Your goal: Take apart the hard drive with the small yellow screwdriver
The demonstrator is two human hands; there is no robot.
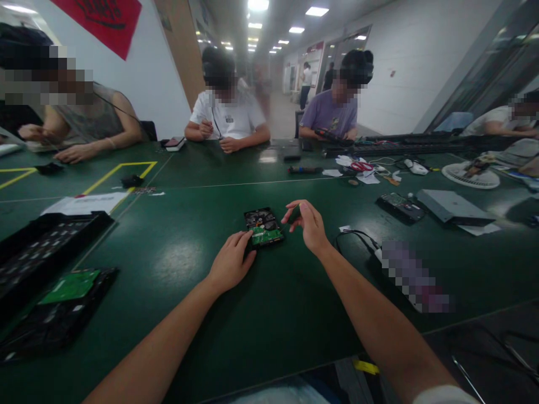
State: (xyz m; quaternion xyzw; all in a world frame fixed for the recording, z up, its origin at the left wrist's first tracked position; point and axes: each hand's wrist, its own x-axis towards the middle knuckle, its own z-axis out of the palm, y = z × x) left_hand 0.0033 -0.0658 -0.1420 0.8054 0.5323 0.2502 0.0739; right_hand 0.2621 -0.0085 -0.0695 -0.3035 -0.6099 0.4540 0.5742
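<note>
A hard drive point(266, 235) with a green circuit board lies on the green table in front of me, board side up. My left hand point(232, 262) grips its left edge, fingertips by the board and thumb at the near corner. Just right of the drive, my right hand point(310, 224) pinches a small screwdriver point(295, 213) by its dark handle. The thin shaft slants down toward the drive's right edge; whether the tip touches it I cannot tell.
At left are a black tray point(46, 241) and a black unit with a green board point(69, 286). Another drive point(400, 207), a grey metal box point(455, 206) and a cabled phone-like object point(415, 278), partly blurred, lie right. Several people sit around the table.
</note>
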